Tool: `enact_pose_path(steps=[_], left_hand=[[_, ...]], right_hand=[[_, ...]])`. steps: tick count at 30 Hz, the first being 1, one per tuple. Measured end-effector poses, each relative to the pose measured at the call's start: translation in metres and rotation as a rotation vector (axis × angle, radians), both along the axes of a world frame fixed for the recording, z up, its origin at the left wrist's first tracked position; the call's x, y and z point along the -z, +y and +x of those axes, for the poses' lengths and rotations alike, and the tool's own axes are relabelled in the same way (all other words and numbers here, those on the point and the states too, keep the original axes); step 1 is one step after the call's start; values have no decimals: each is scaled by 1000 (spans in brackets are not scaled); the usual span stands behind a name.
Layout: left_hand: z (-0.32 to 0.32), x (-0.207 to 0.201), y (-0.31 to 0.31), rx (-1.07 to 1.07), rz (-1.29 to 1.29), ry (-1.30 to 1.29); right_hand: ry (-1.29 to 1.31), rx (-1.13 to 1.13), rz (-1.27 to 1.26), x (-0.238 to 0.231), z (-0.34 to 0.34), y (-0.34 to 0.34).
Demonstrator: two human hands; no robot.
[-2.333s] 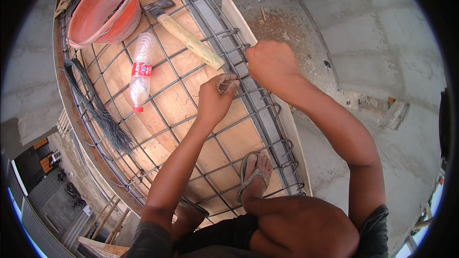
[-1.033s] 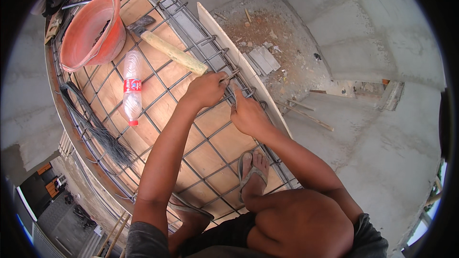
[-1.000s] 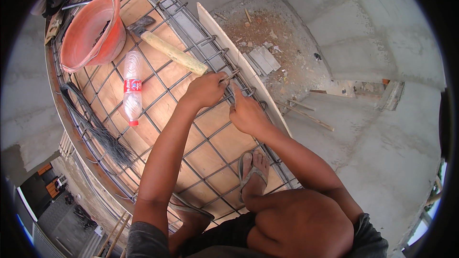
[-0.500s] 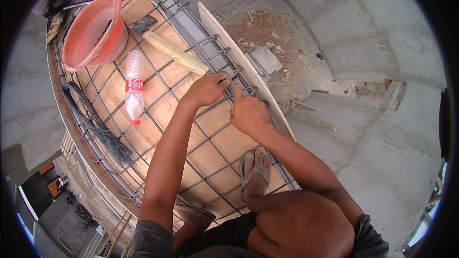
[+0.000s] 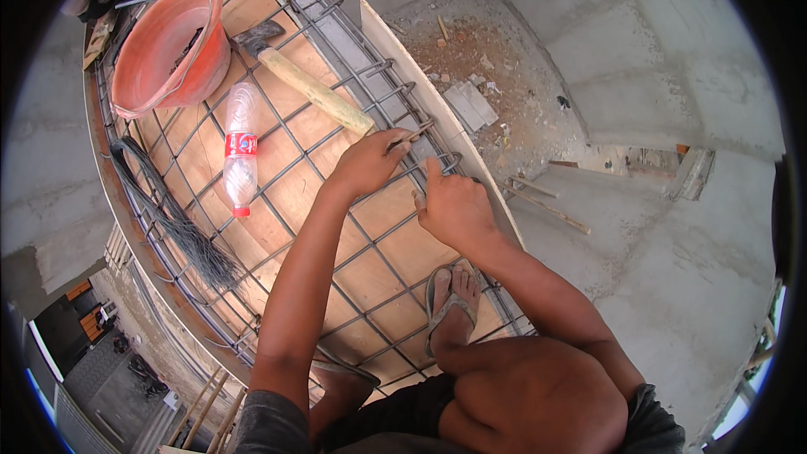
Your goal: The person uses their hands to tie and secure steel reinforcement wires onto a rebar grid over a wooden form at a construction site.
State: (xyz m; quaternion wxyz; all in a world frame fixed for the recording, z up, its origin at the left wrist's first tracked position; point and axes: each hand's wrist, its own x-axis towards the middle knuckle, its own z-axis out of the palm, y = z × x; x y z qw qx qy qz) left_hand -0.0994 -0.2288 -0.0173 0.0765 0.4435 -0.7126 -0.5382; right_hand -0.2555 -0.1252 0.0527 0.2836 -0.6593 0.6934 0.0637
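Observation:
My left hand is closed at the right edge of a steel rebar grid, where a thin brownish rod juts from its fingers; whether this is a bar end or a tool handle I cannot make out. Just to its right is my right hand, index finger stretched to the edge bars and thumb apart, with nothing visible in it. A hammer with a pale yellow handle lies on the grid, its handle end close to my left hand.
Left of the hammer are an orange bucket, a plastic bottle with a red cap and a bundle of tie wire. Plywood lies beneath the bars. A raised board edges the drop to a rubble-strewn lower floor. My sandalled foot rests on the grid.
The view has shifted slightly. Both hands stay at the same edge bars, and my right index finger and thumb look more spread than before.

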Motion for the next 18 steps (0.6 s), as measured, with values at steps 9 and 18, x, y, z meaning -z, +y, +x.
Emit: enact_pose_path(steps=[9,18], left_hand=[[12,-15,45,-268,-308,-62],[2,-25,29,-193,16,-220]], right_hand=[[-229,-56,249,14,26,82],[-390,-287,245,31,40,115]])
